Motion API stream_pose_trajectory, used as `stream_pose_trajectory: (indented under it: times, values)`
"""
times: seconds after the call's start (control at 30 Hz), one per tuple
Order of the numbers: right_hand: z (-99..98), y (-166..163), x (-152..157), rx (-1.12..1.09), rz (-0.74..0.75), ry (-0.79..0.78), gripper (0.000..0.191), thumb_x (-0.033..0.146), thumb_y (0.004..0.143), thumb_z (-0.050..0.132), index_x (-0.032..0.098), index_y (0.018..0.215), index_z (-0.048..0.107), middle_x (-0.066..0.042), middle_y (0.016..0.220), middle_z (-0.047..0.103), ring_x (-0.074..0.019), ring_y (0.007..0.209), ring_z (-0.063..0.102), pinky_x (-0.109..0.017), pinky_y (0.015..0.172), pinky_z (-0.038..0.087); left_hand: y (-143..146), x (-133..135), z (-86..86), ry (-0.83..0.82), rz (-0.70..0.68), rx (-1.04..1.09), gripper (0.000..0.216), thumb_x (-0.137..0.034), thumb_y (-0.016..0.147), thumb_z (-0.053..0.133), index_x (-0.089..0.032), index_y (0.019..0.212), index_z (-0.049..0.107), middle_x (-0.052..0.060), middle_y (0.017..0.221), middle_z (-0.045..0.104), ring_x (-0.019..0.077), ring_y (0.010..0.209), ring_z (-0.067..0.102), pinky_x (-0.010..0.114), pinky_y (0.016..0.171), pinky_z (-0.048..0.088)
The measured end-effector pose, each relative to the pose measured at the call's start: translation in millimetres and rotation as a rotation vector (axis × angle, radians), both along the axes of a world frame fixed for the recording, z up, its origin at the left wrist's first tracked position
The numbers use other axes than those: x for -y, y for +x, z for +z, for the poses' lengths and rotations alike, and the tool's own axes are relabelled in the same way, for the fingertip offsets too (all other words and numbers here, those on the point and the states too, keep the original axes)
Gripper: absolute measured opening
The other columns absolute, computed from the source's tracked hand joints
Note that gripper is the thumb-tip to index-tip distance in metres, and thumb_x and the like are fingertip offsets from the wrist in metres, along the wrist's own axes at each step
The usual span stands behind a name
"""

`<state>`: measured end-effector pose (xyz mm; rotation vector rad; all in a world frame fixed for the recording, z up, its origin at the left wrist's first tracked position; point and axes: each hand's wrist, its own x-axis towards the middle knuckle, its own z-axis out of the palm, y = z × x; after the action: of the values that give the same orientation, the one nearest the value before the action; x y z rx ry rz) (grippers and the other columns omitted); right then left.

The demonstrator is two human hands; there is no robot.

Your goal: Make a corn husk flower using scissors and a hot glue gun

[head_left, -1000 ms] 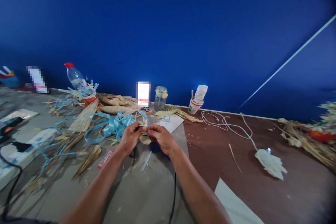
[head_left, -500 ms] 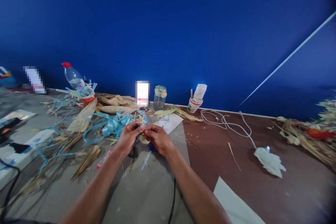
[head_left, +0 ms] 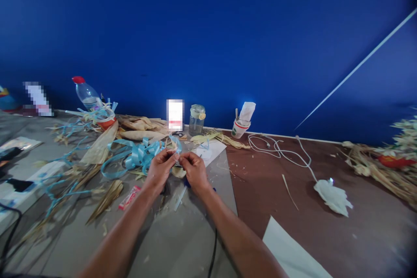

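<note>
Against a blue wall, on a littered worktop (head_left: pixel 195 243), a small husk piece (head_left: pixel 175 155) is pinched between left hand (head_left: pixel 160 168) and right hand (head_left: pixel 194 170), now drawn closer together beside blue ribbon (head_left: pixel 137 156).

Deep blue wall (head_left: pixel 208 30) behind a brown-and-grey table (head_left: pixel 325 173).

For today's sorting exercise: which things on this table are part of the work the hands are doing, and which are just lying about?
In hand:
left hand
right hand
small husk piece pinched between the fingertips
light blue ribbon beside the hands

Lying about:
plastic bottle
glass jar
paper cup
white cable
</note>
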<state>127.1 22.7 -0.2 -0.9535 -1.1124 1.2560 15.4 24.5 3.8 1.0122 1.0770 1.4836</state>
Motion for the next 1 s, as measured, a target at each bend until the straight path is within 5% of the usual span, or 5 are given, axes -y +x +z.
stream_pose_trajectory:
  times: [0.4, 0.6, 0.73, 1.0]
  values:
    - [-0.4, -0.7, 7.6, 0.336, -0.230, 0.268, 0.015, 0.023, 0.079, 0.051, 0.020, 0.069, 0.061, -0.002, 0.072, 0.058, -0.0166, 0.072, 0.053, -0.028, 0.069, 0.041, 6.2, 2.9, 0.1, -0.009, 0.046, -0.115, 0.031, -0.039, 0.059, 0.078, -0.015, 0.070, 0.063, -0.002, 0.064, 0.058, 0.0117, 0.063, 0.050, 0.023, 0.061, 0.040]
    - [4.4, 11.7, -3.6, 0.093, -0.073, 0.022, 0.020, 0.028, 0.066, 0.062, 0.019, 0.084, 0.066, 0.001, 0.076, 0.059, -0.0142, 0.069, 0.052, -0.027, 0.067, 0.042, 1.3, 4.1, 4.9, -0.022, -0.040, -0.237, 0.029, -0.042, 0.067, 0.070, -0.015, 0.072, 0.063, -0.002, 0.062, 0.056, 0.0118, 0.058, 0.048, 0.023, 0.055, 0.037]
    - [11.5, 19.9, -9.4, 0.025, 0.085, -0.091, 0.019, 0.031, 0.064, 0.066, 0.019, 0.079, 0.069, 0.001, 0.074, 0.063, -0.0152, 0.072, 0.055, -0.028, 0.072, 0.042, -0.2, 3.0, 4.9, 0.023, -0.113, -0.407, 0.025, -0.041, 0.069, 0.066, -0.016, 0.067, 0.061, -0.002, 0.059, 0.054, 0.0122, 0.057, 0.047, 0.023, 0.054, 0.036]
    - [16.3, 24.3, -11.4, -0.065, 0.140, -0.194, 0.014, 0.024, 0.053, 0.072, 0.017, 0.061, 0.063, 0.004, 0.056, 0.058, -0.0102, 0.058, 0.048, -0.025, 0.063, 0.037, -1.3, 2.3, 1.3, 0.117, -0.208, -0.587, 0.020, -0.033, 0.075, 0.061, -0.015, 0.078, 0.068, 0.002, 0.072, 0.065, 0.0168, 0.069, 0.056, 0.027, 0.064, 0.043]
